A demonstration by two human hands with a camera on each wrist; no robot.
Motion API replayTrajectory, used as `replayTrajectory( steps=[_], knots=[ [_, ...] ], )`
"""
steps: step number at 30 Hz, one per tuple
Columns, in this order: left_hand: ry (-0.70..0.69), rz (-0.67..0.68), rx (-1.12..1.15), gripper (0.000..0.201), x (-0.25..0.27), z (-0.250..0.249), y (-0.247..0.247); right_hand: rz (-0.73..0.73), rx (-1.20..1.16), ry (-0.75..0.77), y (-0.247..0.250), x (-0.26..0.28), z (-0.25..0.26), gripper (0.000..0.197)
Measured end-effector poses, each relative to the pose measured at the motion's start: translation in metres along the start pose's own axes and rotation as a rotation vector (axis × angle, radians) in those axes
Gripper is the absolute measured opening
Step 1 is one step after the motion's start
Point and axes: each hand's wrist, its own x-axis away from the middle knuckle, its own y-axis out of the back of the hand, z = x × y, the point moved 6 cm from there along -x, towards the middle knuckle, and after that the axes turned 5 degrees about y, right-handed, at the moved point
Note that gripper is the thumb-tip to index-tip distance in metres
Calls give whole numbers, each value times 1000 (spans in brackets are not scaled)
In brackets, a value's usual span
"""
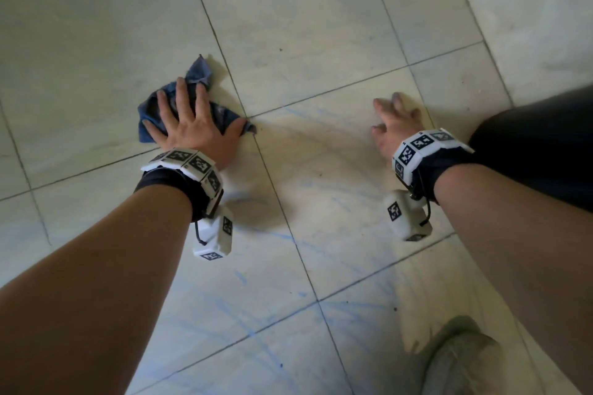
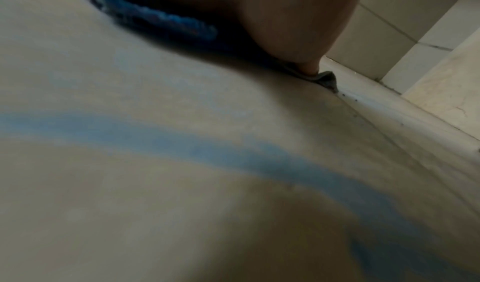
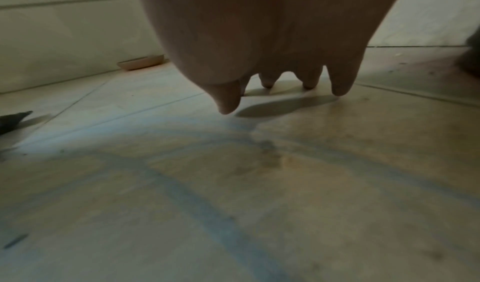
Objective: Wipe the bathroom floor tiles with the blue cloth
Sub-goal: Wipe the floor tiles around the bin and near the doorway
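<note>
Forearms fill the near edge of the head view, and beyond them the left hand is pressed flat, fingers spread, on the blue cloth, which is bunched at a grout crossing on the floor tiles. The right hand is propped on its fingertips well to the right, holding nothing. Faint blue streaks are seen on the near tiles, so the wiping is judged partly done, with those marks and the far tiles left. Open floor lies far and left; a bent knee and a shoe crowd the right.

From the left wrist, the cloth is trapped under the palm, a broad blue streak crosses the tile, and a wall base bounds the right.

From the right wrist, relaxed fingers touch the tile among more streaks, with a shallow dish by the far wall.
</note>
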Motion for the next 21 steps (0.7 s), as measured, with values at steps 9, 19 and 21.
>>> replayTrajectory(
  steps=[9, 19, 21],
  knots=[
    [-136, 50, -106, 101, 14, -86, -17, -29, 1, -30, -3, 4, -37, 59],
    [-598, 185, -211, 84, 80, -173, -66, 87, 7, -39, 0, -4, -45, 65],
    [-577, 148, -195, 81, 61, -156, -52, 70, 6, -41, -3, -3, -45, 65]
  ],
)
